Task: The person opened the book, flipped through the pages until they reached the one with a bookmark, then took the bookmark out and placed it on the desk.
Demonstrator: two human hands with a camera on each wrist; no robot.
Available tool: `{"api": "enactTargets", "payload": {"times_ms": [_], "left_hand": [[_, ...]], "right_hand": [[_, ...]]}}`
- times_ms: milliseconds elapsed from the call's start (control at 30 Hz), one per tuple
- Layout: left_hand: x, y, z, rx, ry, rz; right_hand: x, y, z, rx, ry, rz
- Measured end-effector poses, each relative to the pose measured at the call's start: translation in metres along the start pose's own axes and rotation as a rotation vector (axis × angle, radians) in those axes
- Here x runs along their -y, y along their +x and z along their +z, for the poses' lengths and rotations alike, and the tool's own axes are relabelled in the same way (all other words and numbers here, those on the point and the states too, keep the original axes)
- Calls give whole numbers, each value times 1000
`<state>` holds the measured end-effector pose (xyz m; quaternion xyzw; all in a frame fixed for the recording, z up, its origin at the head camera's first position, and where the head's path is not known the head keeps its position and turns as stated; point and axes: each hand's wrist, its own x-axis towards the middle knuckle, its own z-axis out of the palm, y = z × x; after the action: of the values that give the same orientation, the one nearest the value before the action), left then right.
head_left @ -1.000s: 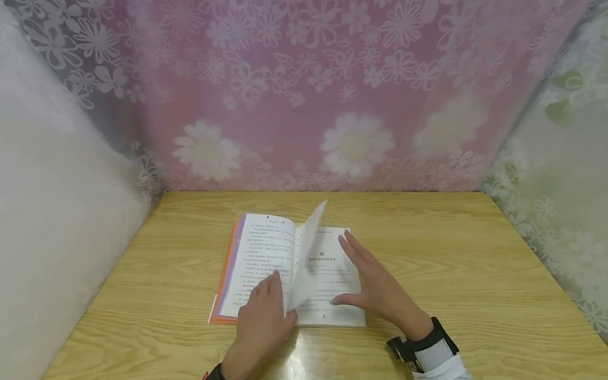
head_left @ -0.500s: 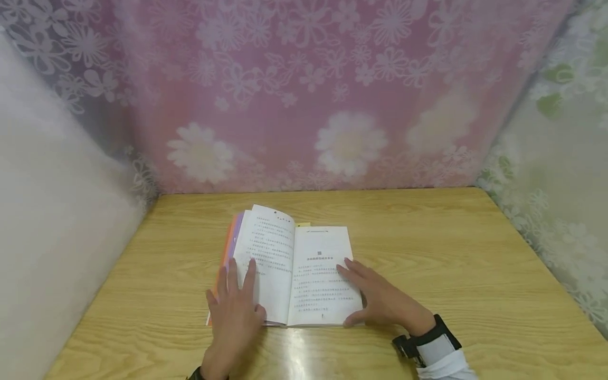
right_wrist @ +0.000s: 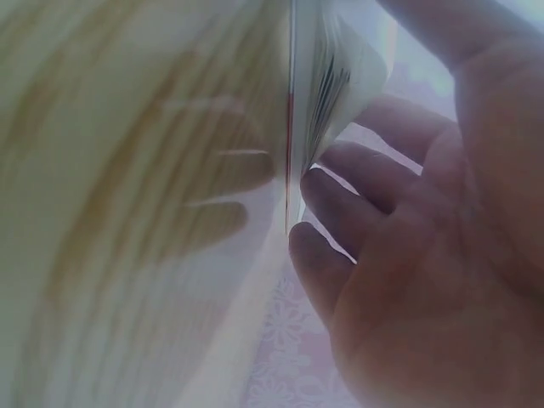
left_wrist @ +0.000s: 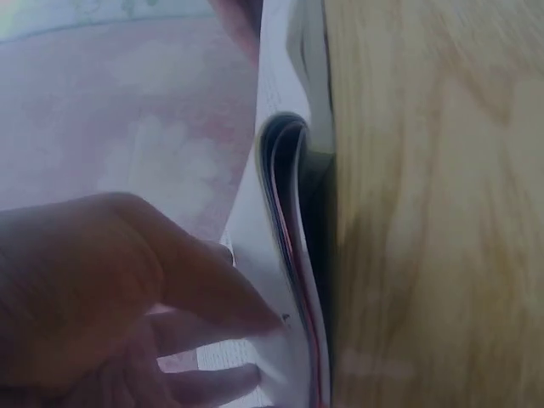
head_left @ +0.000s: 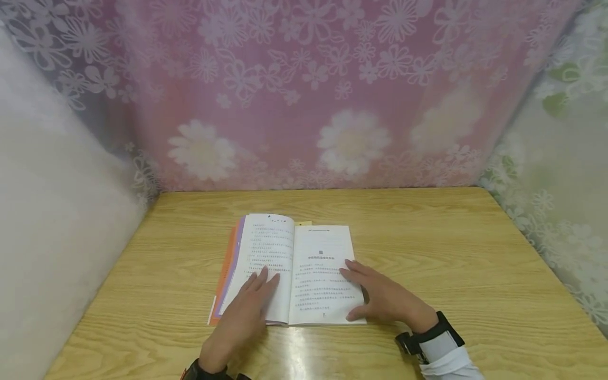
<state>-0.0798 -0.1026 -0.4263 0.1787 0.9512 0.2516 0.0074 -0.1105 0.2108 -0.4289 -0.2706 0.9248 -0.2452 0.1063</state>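
Observation:
An open book (head_left: 324,274) lies flat, its printed pages facing up and its spine pointing away. Across the lower part of the left page (head_left: 266,248) rests my left hand (head_left: 243,319), fingers extended toward the spine. In the left wrist view, the thumb of the left hand (left_wrist: 127,280) lies on the page near the book's lower edge, where the stacked sheets (left_wrist: 289,195) curve up at the spine. My right hand (head_left: 387,301) lies at the right page's outer edge, fingertips over the margin and thumb near the bottom corner. Relaxed, slightly bent fingers show at the page edges in the right wrist view.
The book lies on a wood-grain table (head_left: 451,237). Behind the table hangs a pink flowered curtain (head_left: 285,121), with pale cloth on both sides. Orange and purple cover edges (head_left: 227,279) stick out at the book's left. Dark straps circle both wrists.
A page that stood raised near the spine has come down on the left side and flattened. My left hand went left, then back toward the spine; the right hand settled onto the right edge.

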Motion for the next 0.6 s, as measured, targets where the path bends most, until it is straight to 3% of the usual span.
{"api": "enactTargets", "payload": {"times_ms": [133,267,400,600], "left_hand": [[-4,-1,-2,25,-12,-28],[-12,0,-1,-21,62,38],[-25,1,1,-76,206,79],[-45,3,11,-78,257,-14]], "right_hand": [[2,3,1,-39,-37,30],[4,6,1,-118,-99,33],[7,9,-2,-246,-170,-32],[16,16,-9,-460,-149,-183]]}}
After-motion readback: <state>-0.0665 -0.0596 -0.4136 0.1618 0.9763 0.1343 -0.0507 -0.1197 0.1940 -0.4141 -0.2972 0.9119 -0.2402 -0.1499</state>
